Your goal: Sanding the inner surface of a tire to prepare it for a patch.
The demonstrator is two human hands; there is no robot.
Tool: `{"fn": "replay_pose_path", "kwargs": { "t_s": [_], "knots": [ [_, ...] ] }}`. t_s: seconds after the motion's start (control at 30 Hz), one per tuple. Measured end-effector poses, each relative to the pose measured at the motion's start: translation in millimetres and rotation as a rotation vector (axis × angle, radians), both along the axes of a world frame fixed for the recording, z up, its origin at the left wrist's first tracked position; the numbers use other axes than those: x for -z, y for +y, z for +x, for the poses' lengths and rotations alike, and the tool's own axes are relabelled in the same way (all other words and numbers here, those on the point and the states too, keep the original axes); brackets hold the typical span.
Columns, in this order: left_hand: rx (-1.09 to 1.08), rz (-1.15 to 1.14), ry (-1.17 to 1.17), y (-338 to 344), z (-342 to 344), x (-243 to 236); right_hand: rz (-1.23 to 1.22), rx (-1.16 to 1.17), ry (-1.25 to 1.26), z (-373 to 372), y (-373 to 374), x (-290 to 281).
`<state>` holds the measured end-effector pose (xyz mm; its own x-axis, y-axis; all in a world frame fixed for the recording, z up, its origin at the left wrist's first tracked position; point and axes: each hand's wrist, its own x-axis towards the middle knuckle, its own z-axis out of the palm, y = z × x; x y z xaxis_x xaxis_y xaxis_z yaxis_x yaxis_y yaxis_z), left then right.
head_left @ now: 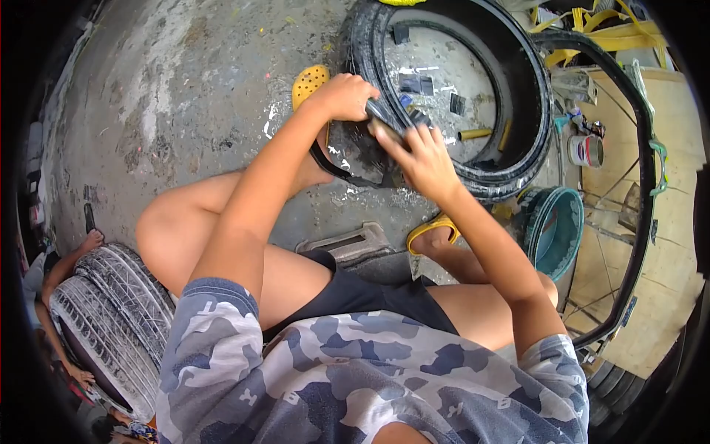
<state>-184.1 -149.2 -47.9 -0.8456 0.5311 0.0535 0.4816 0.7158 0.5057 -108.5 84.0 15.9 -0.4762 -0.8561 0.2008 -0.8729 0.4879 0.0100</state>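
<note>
My left hand (pixel 344 98) is closed at the near left edge of a large black tyre (pixel 529 111) lying on its side. From its fingers runs a dark, glossy, strip-like piece (pixel 379 111) that looks like rubber. Close beside it, my right hand (pixel 427 164) is curled, its fingertips smeared by motion. A dark, narrow, stick-like object (pixel 390 132) lies under those fingers; its kind is too blurred to tell. Below both hands, a curved black rubber band (pixel 325 161) hangs near my foot. Inside the tyre ring, small dark patches (pixel 416 83) lie on the floor with a yellowish tube (pixel 474 134).
A teal bucket (pixel 556 233) and a small white tub (pixel 586 150) stand to the right, beside a thin black tyre (pixel 642 148) leaning over a wooden board (pixel 673 222). Dusty tyres (pixel 111 318) stand at left, with another person's arm (pixel 61 277) by them.
</note>
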Motion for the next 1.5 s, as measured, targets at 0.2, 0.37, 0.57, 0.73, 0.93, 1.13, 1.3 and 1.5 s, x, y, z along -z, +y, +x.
{"fn": "replay_pose_path", "kwargs": {
  "t_s": [0.2, 0.37, 0.57, 0.73, 0.93, 1.13, 1.3, 1.5],
  "knots": [
    [0.029, 0.045, -0.035, 2.9, -6.1, 3.2, -0.018, -0.157, 0.132, 4.9, 25.8, 15.3],
    [0.077, 0.212, -0.095, -12.0, -9.3, 11.0, -0.063, -0.02, 0.024, 9.1, 2.8, 9.2],
    [0.083, 0.278, -0.072, -11.0, -10.7, 12.3, 0.049, -0.067, 0.186, 5.5, -4.9, -6.7],
    [0.084, 0.267, -0.125, -14.7, -7.8, 11.8, 0.061, -0.056, 0.187, 17.7, -3.4, -5.7],
    [0.08, 0.23, -0.08, -9.1, -9.3, 10.0, 0.008, -0.055, 0.149, 4.9, -1.6, 2.4],
    [0.046, 0.221, -0.117, -15.3, -8.1, 12.5, -0.083, -0.055, 0.057, 28.1, 23.8, 25.6],
    [0.043, 0.212, -0.072, -11.4, -10.3, 13.9, -0.131, -0.028, 0.168, 0.5, 8.4, 26.2],
    [0.071, 0.244, -0.028, -15.2, -8.3, 24.5, -0.237, 0.061, -0.023, 20.0, 14.4, 36.7]
  ]
}}
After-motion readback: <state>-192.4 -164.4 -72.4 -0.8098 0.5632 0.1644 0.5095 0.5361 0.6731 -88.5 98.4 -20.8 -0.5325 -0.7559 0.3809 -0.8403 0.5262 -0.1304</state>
